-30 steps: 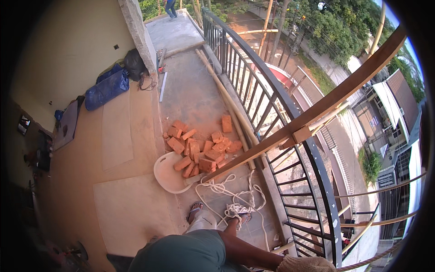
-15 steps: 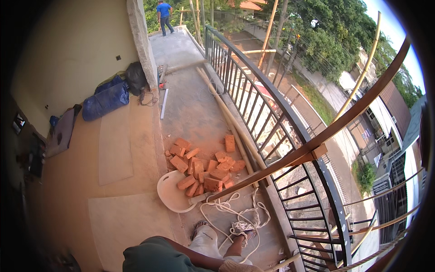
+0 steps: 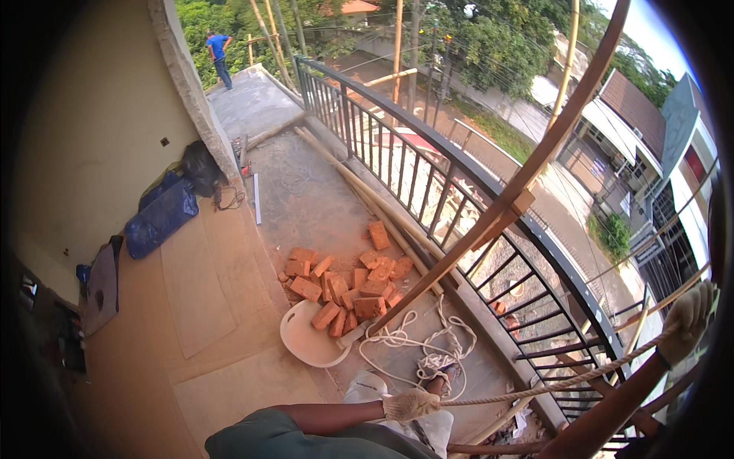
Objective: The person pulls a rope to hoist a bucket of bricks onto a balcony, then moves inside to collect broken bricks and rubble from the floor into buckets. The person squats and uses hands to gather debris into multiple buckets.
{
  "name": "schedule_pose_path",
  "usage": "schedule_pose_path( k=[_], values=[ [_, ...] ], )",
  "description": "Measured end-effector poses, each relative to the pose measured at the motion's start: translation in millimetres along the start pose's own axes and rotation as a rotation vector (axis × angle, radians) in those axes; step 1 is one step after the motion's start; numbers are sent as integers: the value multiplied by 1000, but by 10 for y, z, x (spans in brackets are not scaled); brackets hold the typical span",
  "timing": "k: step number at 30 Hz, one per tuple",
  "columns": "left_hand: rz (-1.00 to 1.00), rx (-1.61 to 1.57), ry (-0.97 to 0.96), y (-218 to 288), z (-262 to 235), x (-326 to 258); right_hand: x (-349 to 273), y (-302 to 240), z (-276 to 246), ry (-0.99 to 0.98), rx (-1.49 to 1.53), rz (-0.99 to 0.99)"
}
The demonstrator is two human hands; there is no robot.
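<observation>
At far left, a blue bag (image 3: 162,220) lies by the wall, well apart from the work. Further right stands a basin (image 3: 304,348), its rim near the heap of bricks (image 3: 337,288), so both are best left out of the feet's way. The left grip (image 3: 411,405), in a knitted glove, is closed round the rope (image 3: 535,392) low by the leg; a firm, full-palm hold there suits a coarse twisted line better than the fingertips would. Just above it, white cord (image 3: 432,362) lies in loose loops about a foot (image 3: 445,376), a likely snag, so clearing that foot before putting weight into the line would be wise. The beam (image 3: 466,249) leans up across the railing (image 3: 563,258). The rope runs fairly straight between the two hands, in front of the lower bars; whether it rubs them I cannot tell, but an even line away from the metal should spare it. At far right, the raised right grip (image 3: 688,321), also gloved, is wrapped round the rope; one hand should hold firm whenever the other shifts.
</observation>
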State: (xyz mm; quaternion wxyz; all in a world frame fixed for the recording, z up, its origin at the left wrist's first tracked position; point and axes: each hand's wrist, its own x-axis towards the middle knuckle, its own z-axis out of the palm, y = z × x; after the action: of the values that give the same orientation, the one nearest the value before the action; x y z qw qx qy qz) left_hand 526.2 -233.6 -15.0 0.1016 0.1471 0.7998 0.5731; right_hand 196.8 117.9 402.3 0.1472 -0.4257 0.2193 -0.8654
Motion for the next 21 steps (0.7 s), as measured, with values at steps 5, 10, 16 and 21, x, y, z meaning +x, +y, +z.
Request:
schedule_pose_path(
  k=[5,10,16,21],
  values=[
    [-74,55,110,-585,91,37,-144,1170,400,106,282,-72],
    [-226,144,-137,-1024,185,485,-753,1227,382,109,262,-129],
    [-187,-160,-328,270,-655,2650,-1360,1381,327,179,363,-217],
    [498,-651,-496,4003,-1379,4870,-1460,1516,379,300,451,-244]
  ],
)
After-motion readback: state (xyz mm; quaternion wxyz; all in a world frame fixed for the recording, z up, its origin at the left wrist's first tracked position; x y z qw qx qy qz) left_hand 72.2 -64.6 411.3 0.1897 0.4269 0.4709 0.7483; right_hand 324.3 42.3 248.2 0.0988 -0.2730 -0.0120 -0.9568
